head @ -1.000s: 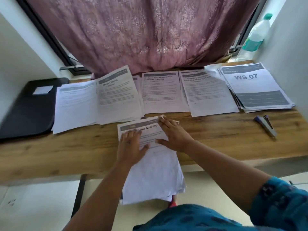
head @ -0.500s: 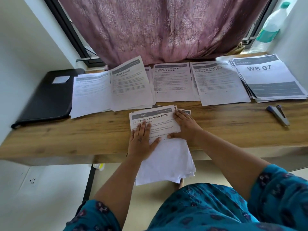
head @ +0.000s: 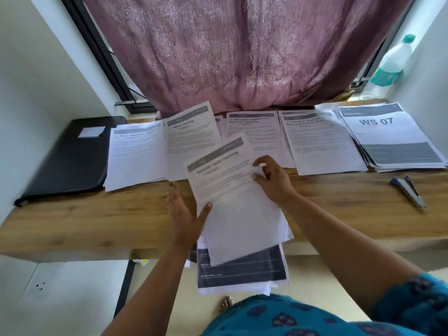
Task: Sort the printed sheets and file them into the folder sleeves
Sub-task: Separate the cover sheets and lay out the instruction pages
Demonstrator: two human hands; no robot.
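Note:
A printed sheet [head: 230, 190] headed with a blurred "Cleaning" title hangs tilted over the front of the wooden desk [head: 97, 219]. My right hand [head: 272, 181] pinches its right edge. My left hand [head: 184, 214] lies open beside its left edge, with the thumb on the paper. Under it, a stack of sheets [head: 242, 270] with a dark grey page on top overhangs the desk's front edge. A black folder [head: 70, 156] lies shut at the far left. Sorted piles line the back: one on eggs [head: 135, 156], "Mirror Cleaning" [head: 191, 132], "Shoe Rack" [head: 252, 127].
Further right lie a pile [head: 320, 144] on small items and a thick "WS 07" stack [head: 388, 134]. A blue stapler [head: 409, 192] sits near the desk's right front. A plastic bottle [head: 390, 66] stands on the sill beside a mauve curtain. White walls close both sides.
Both hands were pressing flat on the top sheet of the front stack. That sheet has since come up and swung toward the back, exposing a dark grey page beneath. My left hand slid off to its left edge.

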